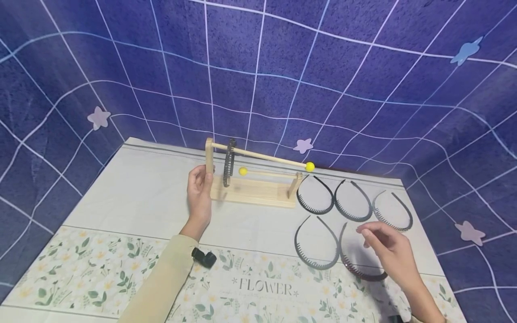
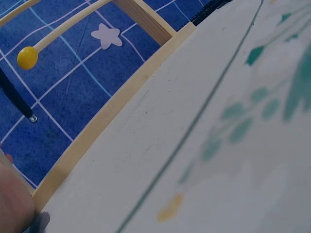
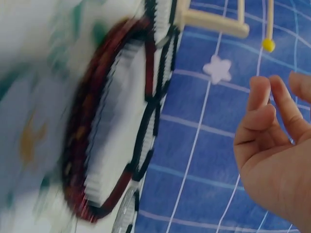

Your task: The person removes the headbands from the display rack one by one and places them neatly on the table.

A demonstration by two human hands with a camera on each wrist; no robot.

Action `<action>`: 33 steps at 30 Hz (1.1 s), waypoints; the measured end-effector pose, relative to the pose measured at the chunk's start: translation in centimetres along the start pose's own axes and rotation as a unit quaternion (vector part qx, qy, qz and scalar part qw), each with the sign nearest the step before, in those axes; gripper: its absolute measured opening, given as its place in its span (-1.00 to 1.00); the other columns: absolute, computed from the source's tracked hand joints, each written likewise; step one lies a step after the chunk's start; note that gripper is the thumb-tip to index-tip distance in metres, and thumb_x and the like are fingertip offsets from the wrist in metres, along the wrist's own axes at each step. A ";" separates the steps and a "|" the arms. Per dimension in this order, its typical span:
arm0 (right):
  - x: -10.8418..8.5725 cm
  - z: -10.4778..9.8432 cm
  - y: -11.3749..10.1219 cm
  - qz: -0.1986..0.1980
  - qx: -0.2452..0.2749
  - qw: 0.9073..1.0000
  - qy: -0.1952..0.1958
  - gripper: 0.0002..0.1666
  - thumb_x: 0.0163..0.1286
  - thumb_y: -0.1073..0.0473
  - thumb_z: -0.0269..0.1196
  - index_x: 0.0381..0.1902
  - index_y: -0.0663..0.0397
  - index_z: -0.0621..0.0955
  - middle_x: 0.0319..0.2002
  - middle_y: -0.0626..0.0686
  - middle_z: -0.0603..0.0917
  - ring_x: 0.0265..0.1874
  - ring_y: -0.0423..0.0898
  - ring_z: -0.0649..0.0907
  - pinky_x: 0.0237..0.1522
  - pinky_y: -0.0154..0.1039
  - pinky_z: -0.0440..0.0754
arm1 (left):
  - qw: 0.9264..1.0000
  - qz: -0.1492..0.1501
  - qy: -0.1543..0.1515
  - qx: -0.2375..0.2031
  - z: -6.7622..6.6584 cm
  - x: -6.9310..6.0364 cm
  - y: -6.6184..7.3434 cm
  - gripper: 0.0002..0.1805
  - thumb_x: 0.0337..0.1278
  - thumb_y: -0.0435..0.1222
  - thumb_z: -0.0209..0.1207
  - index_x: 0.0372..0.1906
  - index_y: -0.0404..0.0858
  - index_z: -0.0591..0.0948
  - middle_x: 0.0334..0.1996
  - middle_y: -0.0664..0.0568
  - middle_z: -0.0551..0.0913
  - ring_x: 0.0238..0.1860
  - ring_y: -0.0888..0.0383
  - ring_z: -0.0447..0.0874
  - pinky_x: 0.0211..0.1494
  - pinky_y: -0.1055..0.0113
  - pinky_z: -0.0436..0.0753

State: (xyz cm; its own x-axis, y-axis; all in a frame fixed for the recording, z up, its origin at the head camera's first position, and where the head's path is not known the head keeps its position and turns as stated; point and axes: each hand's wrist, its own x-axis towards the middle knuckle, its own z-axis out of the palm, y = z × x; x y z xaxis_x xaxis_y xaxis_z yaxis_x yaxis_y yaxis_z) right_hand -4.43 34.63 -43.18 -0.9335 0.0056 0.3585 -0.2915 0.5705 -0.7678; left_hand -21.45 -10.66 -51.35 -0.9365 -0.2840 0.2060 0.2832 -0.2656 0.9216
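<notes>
My left hand (image 1: 199, 194) grips the left post of a light wooden display stand (image 1: 254, 192), thumb on its near side. Two rods with yellow ball ends run across the stand. On the upper rod hangs a dark toothed headband (image 1: 229, 162), close to the left post. My right hand (image 1: 391, 251) hovers over a dark red headband (image 1: 365, 273), its fingers loosely bent with nothing between them. In the right wrist view, that headband (image 3: 80, 126) lies on the table apart from the hand (image 3: 277, 145). Only a bit of the left hand (image 2: 14, 199) shows in the left wrist view.
More toothed headbands lie right of the stand, including a black one (image 1: 316, 211), a grey one (image 1: 317, 264) and one at the far right (image 1: 409, 217). A white, flower-printed cloth (image 1: 133, 202) covers the table. A blue grid curtain (image 1: 258, 89) encloses the back and sides.
</notes>
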 end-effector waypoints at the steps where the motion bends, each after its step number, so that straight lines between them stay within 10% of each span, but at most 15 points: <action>1: 0.1 0.2 -0.3 0.000 0.014 1.000 0.003 -0.81 0.58 0.52 0.29 -0.02 0.26 0.76 -0.18 -0.13 0.82 -0.42 -0.20 0.69 -0.48 -0.35 0.58 | 1.000 -0.001 0.000 0.000 0.0 0.0 0.0 -0.65 0.74 -0.28 0.09 0.43 -0.14 0.45 0.48 -0.19 0.59 0.56 0.04 0.52 0.70 0.26 0.41; 9: 1.3 1.4 -2.7 0.073 0.126 0.988 0.054 -0.87 0.67 0.43 0.24 -0.08 0.43 0.71 -0.39 -0.05 0.80 -0.63 -0.15 0.54 -0.67 -0.18 0.39 | 1.000 -0.006 0.001 0.010 0.1 -0.2 0.2 -0.64 0.76 -0.28 0.07 0.45 -0.16 0.44 0.43 -0.06 0.62 0.56 0.04 0.50 0.70 0.28 0.41; 18: 3.1 4.0 -5.1 0.052 0.243 0.966 0.070 -0.77 0.66 0.45 0.20 -0.20 0.22 0.75 -0.47 -0.05 0.76 -0.70 -0.19 0.45 -0.74 -0.10 0.14 | 1.000 -0.003 0.011 0.001 0.2 -0.3 0.4 -0.68 0.74 -0.31 0.10 0.41 -0.13 0.48 0.43 -0.15 0.64 0.52 0.05 0.55 0.69 0.25 0.43; 33: 5.5 8.6 -8.7 0.086 0.263 0.959 0.059 -0.86 0.66 0.36 0.27 -0.18 0.23 0.73 -0.43 -0.02 0.74 -0.59 -0.23 0.50 -0.63 -0.46 0.40 | 1.000 -0.004 0.010 -0.004 0.3 -0.2 0.4 -0.69 0.74 -0.31 0.10 0.39 -0.12 0.50 0.47 -0.23 0.61 0.53 0.02 0.55 0.70 0.25 0.42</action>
State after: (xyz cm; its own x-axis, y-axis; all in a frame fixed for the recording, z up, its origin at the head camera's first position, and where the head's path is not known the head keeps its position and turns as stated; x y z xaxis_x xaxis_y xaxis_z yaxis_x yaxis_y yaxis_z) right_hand -8.85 22.65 -39.05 -0.9561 0.1740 0.2357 -0.2288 0.0587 -0.9717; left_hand -21.24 -10.48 -50.93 -0.9346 -0.2997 0.1917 0.2773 -0.2761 0.9203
